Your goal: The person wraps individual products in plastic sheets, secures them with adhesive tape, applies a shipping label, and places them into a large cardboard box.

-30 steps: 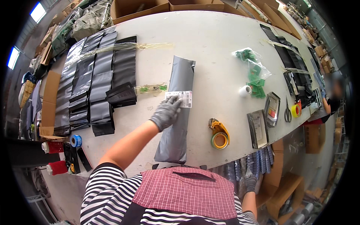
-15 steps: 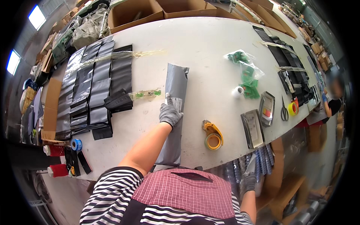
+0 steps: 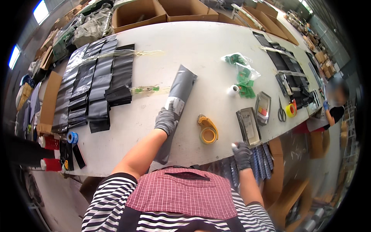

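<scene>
A long grey plastic mailing bag (image 3: 183,87) with a white label (image 3: 176,104) lies slanted across the white table, its far end leaning right. My left hand (image 3: 166,120), in a grey glove, grips it below the label, with the index finger along the label's edge. Beneath my forearm, the bag's near end is partly covered. My gloved right hand (image 3: 242,156) is at the table's front edge, just short of a grey-rimmed tray (image 3: 252,127). Its fingers are curled together; a small pale spot shows at the tips, too small to name. A yellow tape dispenser (image 3: 208,130) lies between my hands.
Stacked dark plastic bags (image 3: 101,81) cover the left side, with blue tape (image 3: 72,137) nearby. Green pieces in clear plastic (image 3: 242,71), a white roll (image 3: 233,90), scissors (image 3: 281,111) and yellow tape (image 3: 290,110) lie right. Cardboard boxes (image 3: 189,15) line the back. Another person (image 3: 335,112) stands far right.
My right hand has risen from the bundled rolls below the table edge to beside the tray; a shiny blade-like shape seen near it is gone. The mailing bag has tilted, its top swinging right.
</scene>
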A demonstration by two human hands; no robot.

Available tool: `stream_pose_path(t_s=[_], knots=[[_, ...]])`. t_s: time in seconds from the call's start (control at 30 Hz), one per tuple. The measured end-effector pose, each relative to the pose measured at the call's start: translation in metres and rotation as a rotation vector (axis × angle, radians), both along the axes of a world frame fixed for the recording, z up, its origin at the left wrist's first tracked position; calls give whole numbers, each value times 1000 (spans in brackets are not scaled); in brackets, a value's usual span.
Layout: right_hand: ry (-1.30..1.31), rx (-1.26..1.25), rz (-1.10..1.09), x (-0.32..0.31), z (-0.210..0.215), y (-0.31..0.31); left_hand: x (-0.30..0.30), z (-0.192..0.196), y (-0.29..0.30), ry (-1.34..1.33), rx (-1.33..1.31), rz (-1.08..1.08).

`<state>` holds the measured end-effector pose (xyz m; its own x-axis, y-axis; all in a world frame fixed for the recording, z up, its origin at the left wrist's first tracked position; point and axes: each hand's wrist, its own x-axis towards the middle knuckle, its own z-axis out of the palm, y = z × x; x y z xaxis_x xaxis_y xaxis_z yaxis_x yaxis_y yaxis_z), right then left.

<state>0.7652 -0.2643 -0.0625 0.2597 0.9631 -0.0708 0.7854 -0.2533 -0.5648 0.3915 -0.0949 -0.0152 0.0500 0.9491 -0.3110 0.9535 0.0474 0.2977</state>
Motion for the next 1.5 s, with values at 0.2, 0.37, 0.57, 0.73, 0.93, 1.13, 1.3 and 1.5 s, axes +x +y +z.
stream_pose_path(t_s=[0.2, 0.37, 0.57, 0.73, 0.93, 1.13, 1.3, 1.5], knots=[[-212, -146, 179, -90, -17, 108, -3, 21, -63, 73, 167, -223], [840, -311, 51, -110, -3, 85, -40, 39, -108, -863, -167, 42], [221, 546, 539, -164, 78, 17, -31, 68, -127, -1484, -626, 234], [253, 353, 660, -168, 84, -19, -33, 60, -140, -1379, -665, 222], [381, 107, 642, -169, 107, -12, -92, 26, -117, -1205, -75, 129], [363, -11, 415, -125, 7, 12, -132, -22, -56, -327, 130, 139], [76, -143, 458, -151, 34, 7, -105, -13, -69, 24, 233, 56], [36, -138, 477, -148, 40, 6, -62, 10, -117, -23, 33, -186]])
